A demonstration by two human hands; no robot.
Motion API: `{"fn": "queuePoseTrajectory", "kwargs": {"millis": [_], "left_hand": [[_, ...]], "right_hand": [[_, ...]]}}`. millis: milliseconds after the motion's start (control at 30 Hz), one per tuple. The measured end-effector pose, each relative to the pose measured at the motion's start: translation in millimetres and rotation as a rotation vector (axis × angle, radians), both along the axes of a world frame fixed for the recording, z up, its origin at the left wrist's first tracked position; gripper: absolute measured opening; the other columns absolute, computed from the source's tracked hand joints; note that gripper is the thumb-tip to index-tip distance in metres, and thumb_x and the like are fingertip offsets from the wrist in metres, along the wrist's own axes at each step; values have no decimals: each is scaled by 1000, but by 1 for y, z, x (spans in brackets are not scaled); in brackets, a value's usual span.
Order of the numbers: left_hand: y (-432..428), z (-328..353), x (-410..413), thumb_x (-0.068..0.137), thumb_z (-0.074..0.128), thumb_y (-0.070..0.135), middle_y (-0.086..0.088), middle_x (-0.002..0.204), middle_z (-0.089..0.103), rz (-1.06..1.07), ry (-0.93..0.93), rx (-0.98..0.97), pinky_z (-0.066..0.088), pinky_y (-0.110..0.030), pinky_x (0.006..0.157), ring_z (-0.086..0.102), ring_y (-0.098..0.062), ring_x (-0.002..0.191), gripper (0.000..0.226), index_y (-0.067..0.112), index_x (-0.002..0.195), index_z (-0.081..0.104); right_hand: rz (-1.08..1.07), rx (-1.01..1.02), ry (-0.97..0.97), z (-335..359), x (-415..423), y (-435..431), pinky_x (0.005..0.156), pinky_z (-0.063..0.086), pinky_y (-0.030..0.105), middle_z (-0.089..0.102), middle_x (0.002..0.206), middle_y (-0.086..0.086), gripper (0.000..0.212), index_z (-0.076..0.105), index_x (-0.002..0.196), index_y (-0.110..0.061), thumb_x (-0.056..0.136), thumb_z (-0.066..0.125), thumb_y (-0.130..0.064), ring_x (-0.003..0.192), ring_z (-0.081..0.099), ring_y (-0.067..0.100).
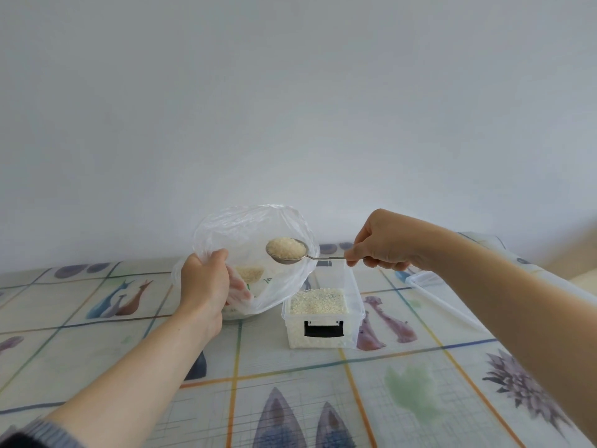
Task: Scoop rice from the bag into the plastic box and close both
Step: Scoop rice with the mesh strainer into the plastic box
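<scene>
A clear plastic bag [258, 227] stands open on the table, with some rice [249, 273] showing low inside it. My left hand [205, 282] grips the bag's near rim and holds its mouth open. My right hand [381, 242] pinches the handle of a metal spoon [287, 251] heaped with rice. The spoon's bowl hovers at the bag's right rim, above and behind the box. The clear plastic box [355, 313], with a black front latch, sits right of the bag and is mostly full of rice.
The box's clear lid [429, 286] lies on the table to the right, under my right forearm. A patterned tablecloth [290, 383] covers the table, and a plain wall rises just behind the bag.
</scene>
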State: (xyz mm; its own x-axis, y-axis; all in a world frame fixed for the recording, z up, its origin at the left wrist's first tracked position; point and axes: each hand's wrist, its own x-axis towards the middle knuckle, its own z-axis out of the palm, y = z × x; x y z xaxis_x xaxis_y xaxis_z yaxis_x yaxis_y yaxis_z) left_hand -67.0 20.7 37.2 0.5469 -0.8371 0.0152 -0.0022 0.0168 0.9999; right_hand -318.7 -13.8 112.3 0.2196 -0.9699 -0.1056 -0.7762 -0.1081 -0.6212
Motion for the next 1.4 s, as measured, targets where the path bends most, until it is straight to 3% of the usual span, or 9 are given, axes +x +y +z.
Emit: {"fn": "queuePoseTrajectory", "kwargs": {"millis": [267, 367, 433, 700, 833, 1033, 1200, 1300, 1400], "left_hand": [[0, 1, -10, 96, 45, 21, 2, 31, 52, 77, -20, -2, 35, -29, 47, 48, -7, 21, 15, 7, 93, 48], [1, 2, -13, 97, 45, 20, -8, 44, 56, 100, -37, -13, 39, -21, 31, 48, -8, 20, 17, 4, 99, 50], [0, 2, -12, 97, 44, 18, -4, 35, 54, 107, -39, -21, 28, -13, 21, 49, -9, 20, 17, 3, 100, 49], [-5, 0, -11, 93, 42, 19, 0, 32, 54, 117, -55, -28, 39, -29, 46, 55, -18, 25, 17, 6, 102, 48], [-5, -1, -9, 91, 40, 19, -2, 32, 55, 112, -58, -34, 44, -32, 52, 57, -22, 28, 15, 6, 97, 47], [-3, 2, -10, 96, 41, 18, 2, 29, 52, 133, -43, -57, 36, -29, 51, 51, -12, 23, 13, 10, 87, 44], [-3, 1, -8, 96, 40, 18, -1, 29, 52, 104, -43, -66, 44, -20, 38, 52, -17, 24, 12, 8, 92, 45], [-3, 2, -8, 96, 40, 17, -2, 30, 52, 101, -52, -62, 32, -12, 24, 52, -15, 24, 12, 6, 94, 46], [-3, 2, -11, 96, 40, 15, -3, 29, 52, 96, -55, -58, 42, -17, 36, 49, -6, 22, 16, 5, 88, 48]], "right_hand": [[-70, 0, 20, 0, -34, 14, 37, 25, 17, 52, 46, 0, 20, 75, 76, -1, 85, 70, -18, 30, 31, 13], [-88, -5, 44, -4, -45, 18, 37, 27, 16, 53, 44, -2, 20, 75, 75, -3, 84, 71, -20, 30, 33, 13], [-95, -10, 74, -6, -51, 22, 37, 28, 17, 54, 44, -2, 20, 76, 74, -3, 84, 71, -20, 31, 35, 13], [-90, -69, 236, -23, -47, 26, 39, 34, 21, 60, 54, 4, 21, 73, 79, 3, 82, 70, -18, 39, 41, 17], [-69, -195, 375, -42, -29, 19, 66, 55, 33, 65, 73, 5, 11, 66, 86, -6, 85, 65, -17, 65, 59, 23], [-166, -469, 585, -64, -8, 16, 60, 39, 30, 63, 80, -2, 13, 67, 90, -21, 86, 58, -12, 69, 57, 25], [-200, -495, 485, -67, -13, 18, 63, 38, 31, 59, 75, -3, 12, 71, 90, -26, 89, 60, -22, 79, 62, 28], [-232, -477, 396, -67, -23, 19, 59, 39, 32, 55, 67, -5, 11, 70, 87, -25, 90, 59, -27, 72, 58, 27], [-283, -445, 329, -68, -31, 17, 60, 48, 33, 66, 80, 4, 18, 70, 84, -17, 90, 54, -23, 73, 61, 30]]}}
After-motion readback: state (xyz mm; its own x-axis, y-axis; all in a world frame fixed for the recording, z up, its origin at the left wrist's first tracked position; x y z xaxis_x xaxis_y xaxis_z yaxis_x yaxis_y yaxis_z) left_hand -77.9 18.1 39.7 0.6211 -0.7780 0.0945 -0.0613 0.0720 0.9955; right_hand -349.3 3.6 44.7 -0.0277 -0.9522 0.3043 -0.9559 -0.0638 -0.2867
